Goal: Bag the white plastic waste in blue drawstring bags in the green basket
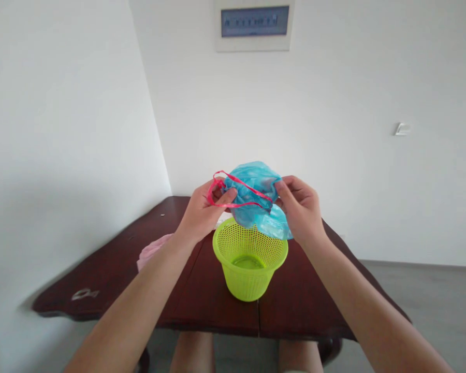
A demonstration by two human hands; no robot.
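Above the table, a crumpled blue plastic bag (256, 178) with a pink drawstring (248, 186) is stretched between both hands. My left hand (207, 204) pinches its left side, with the drawstring looped around there. At the right edge, my right hand (301, 204) grips the thin plastic between thumb and fingers. Part of the bag hangs down over the back rim of a yellow-green mesh basket (243, 285). Through the basket's open top I see its bare bottom.
The basket stands on a dark red-brown wooden table (202, 311). Pink cloth-like material (153, 251) lies left, partly behind my left forearm. Something white (222, 219) shows behind the basket. White walls rise behind and left, with a breaker panel (255, 22) high up.
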